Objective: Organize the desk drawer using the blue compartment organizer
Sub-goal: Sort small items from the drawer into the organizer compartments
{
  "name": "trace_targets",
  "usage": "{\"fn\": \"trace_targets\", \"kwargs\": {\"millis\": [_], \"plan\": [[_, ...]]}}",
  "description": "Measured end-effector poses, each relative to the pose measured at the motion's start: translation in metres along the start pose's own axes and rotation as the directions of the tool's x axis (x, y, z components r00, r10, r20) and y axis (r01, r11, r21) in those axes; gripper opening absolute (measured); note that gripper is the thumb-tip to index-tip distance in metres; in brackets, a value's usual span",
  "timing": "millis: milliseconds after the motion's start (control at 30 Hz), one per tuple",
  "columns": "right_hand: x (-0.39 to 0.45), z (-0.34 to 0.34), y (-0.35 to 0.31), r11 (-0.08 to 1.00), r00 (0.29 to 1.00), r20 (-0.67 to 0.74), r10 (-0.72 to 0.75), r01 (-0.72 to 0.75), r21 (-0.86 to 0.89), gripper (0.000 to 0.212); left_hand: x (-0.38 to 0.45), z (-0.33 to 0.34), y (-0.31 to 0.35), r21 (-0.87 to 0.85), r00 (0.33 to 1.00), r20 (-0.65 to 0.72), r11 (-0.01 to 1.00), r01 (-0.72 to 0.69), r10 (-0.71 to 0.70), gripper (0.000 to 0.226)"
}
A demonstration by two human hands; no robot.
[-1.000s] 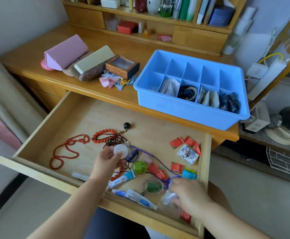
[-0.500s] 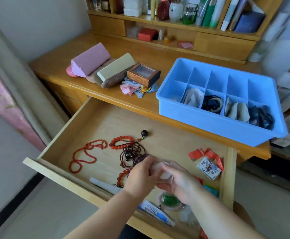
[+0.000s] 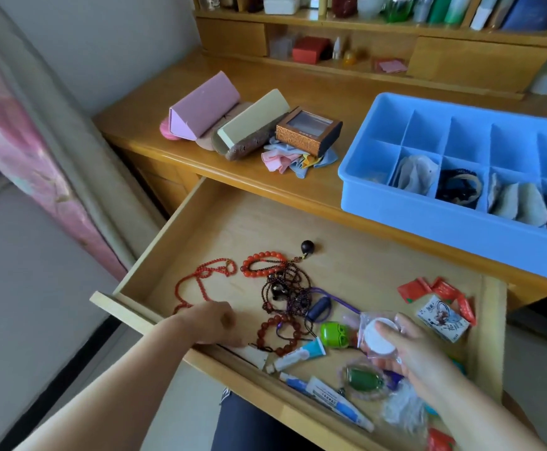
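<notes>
The blue compartment organizer (image 3: 428,219) stands on the desk top at the right, with cloth and dark bands in its near row. Below it the wooden drawer (image 3: 200,203) is pulled open and strewn with red bead strings (image 3: 207,278), dark bead bracelets (image 3: 285,288), small tubes (image 3: 301,353), a green case (image 3: 334,335) and red packets (image 3: 415,289). My right hand (image 3: 409,356) holds a round white disc in a clear plastic bag (image 3: 378,340) above the drawer's right side. My left hand (image 3: 213,323) is down at the drawer's front left, fingers curled on something by a white pen; what it grips is hidden.
On the desk top left of the organizer lie a pink case (image 3: 200,112), a cream case (image 3: 252,118), a brown windowed box (image 3: 308,130) and crumpled cloths (image 3: 288,159). A shelf unit (image 3: 363,34) with bottles and books stands behind. A picture card (image 3: 443,317) lies at the drawer's right.
Both hands met over the drawer's middle with the white disc and bag. Now the right hand holds the bagged disc alone, and the left hand has dropped to the drawer's front left.
</notes>
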State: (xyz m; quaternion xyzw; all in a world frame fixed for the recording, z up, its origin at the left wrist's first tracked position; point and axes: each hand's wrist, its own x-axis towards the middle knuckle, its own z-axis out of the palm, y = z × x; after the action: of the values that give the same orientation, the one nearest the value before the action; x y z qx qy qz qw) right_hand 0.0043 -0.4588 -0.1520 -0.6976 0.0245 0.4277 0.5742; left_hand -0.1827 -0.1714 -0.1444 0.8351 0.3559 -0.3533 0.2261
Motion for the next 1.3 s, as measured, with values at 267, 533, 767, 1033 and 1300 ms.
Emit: {"fn": "trace_targets", "kwargs": {"millis": [267, 533, 767, 1033, 1300], "plan": [[0.002, -0.054, -0.016, 0.980, 0.966, -0.191, -0.177, 0.154, -0.129, 0.022, -0.002, 0.030, 0.070, 0.264, 0.990, -0.015, 0.956, -0.128, 0.137, 0.038], [-0.019, -0.089, -0.046, 0.975, 0.950, -0.219, -0.221, 0.221, -0.026, 0.020, -0.016, 0.051, 0.127, 0.407, 0.652, -0.429, 0.778, -0.479, 0.625, 0.046], [-0.022, -0.081, -0.047, 0.969, 0.964, -0.174, -0.201, 0.222, 0.109, 0.016, -0.002, 0.065, 0.167, 0.453, 0.833, -0.175, 0.794, -0.405, 0.525, 0.077], [-0.012, -0.074, -0.019, 0.693, 0.969, -0.023, -0.245, 0.158, -0.704, 0.025, 0.002, 0.046, 0.107, 0.161, 0.831, -0.346, 0.900, -0.405, 0.436, 0.028], [0.007, -0.063, -0.003, 0.464, 0.943, -0.064, -0.326, 0.101, -0.880, 0.040, 0.000, 0.038, 0.084, -0.108, 0.847, -0.522, 0.978, -0.179, 0.097, 0.014]]}}
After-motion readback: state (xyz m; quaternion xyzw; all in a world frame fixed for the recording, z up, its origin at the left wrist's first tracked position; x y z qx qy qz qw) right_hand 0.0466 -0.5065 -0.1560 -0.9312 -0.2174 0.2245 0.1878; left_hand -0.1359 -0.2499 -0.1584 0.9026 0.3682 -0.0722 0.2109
